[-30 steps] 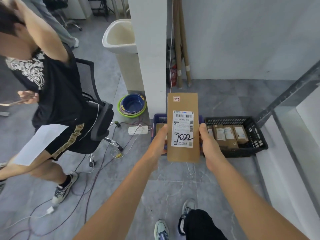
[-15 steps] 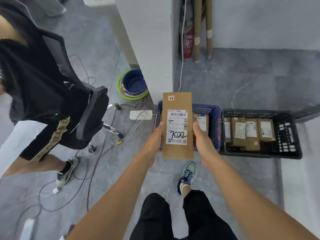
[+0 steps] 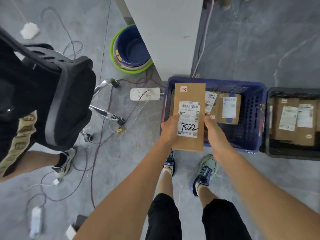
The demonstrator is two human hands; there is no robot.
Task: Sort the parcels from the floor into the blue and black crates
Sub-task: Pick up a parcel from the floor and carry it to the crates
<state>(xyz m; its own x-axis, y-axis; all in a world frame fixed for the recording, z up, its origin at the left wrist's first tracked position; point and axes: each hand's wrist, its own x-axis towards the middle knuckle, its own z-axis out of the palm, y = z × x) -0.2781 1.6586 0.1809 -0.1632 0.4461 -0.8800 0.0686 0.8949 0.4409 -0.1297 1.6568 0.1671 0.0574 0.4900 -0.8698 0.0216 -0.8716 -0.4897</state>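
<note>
From the head camera, looking steeply down, two crates stand side by side on the grey floor. The blue crate sits at the foot of a white pillar. In it lie at least two brown cardboard parcels: one flat box with a white label, and beside it a second parcel with a hand-marked label, partly hidden. Just to the right, touching or almost touching the blue one, is the black crate, cut off by the frame edge. It holds several labelled cardboard parcels laid in a row, overlapping; their count is hard to tell.

The held parcel, a long flat brown box with "7022" written on its label, is upright over the left part of the blue crate, above its near rim. Both arms reach forward. The left hand grips the parcel's left edge, thumb lying across the label. The right hand grips the right edge. The fingers of both hands are curled behind the box and out of sight, so it seems to be pinched between thumbs and fingers.

To the left, a white power strip and loose cables lie on the floor, a blue basin sits nested in a green one, and another person sits on a black office chair.
</note>
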